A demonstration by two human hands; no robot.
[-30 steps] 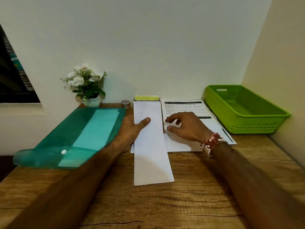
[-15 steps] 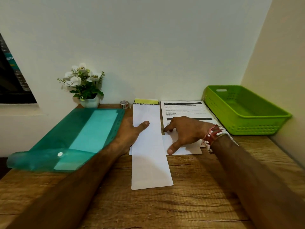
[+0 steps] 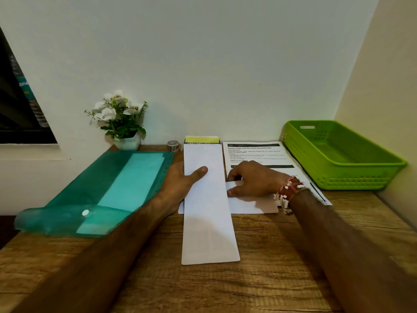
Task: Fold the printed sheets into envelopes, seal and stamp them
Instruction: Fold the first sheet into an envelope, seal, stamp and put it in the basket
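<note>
Right hand point(image 3: 252, 180) pinches the printed white sheet point(image 3: 255, 154), its near edge now folded up; left hand point(image 3: 180, 180), thumb on top, grips the long white envelope point(image 3: 209, 222).

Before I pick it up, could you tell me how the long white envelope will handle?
Probably light and floppy: the long white envelope lies thin and flat on the table, so it would likely sag lifted by one end. It may slide on the wood; the left hand pinches its edge, thumb on top, while the right hand grips the folded sheet.
</note>
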